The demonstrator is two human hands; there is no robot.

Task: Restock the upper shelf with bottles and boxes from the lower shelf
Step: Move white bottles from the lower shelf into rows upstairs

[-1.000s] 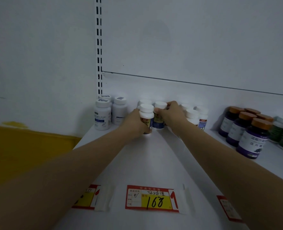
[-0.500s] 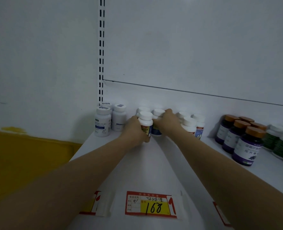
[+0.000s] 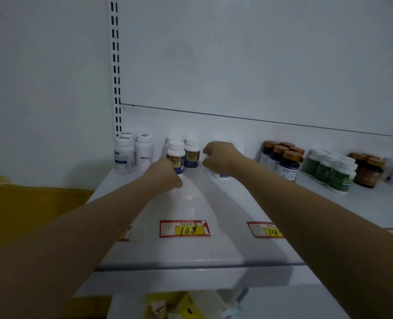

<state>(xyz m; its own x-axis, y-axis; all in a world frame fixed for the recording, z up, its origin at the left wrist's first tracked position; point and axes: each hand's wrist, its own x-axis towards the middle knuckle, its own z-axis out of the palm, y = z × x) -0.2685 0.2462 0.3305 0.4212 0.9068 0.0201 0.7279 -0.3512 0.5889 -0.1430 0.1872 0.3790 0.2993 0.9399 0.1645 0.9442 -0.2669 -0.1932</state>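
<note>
Along the back edge of a white shelf (image 3: 190, 249), small bottles stood in groups against the rear panel. Two bare arms reached in from the front edge. The left hand (image 3: 166, 172) was curled loosely, its fingers touching the base of a white-capped bottle with a yellow and blue label (image 3: 176, 157); whether it actually gripped the bottle could not be told. A matching bottle (image 3: 192, 153) stood just beside it on the right, with more white caps behind both. The right hand (image 3: 220, 155) was half closed and held nothing, hovering apart from that pair and in front of another white bottle (image 3: 222, 175), mostly hidden behind the wrist.

Near the back left corner, next to a slotted upright rail (image 3: 115, 65), stood two plain white bottles (image 3: 133, 153). Toward the right along the back edge were dark bottles with orange caps (image 3: 285, 160), then green bottles with white caps (image 3: 333, 171), then brown bottles (image 3: 367, 171) at the far right.

From the bottles forward to the front edge the shelf was bare, leaving open room for both arms. Red and yellow price tags sat near that edge, one reading 168 (image 3: 184, 229), another partly covered by the right arm (image 3: 263, 229). Below the front lip, blurred yellow and white packages (image 3: 190, 306) lay on a lower level.
</note>
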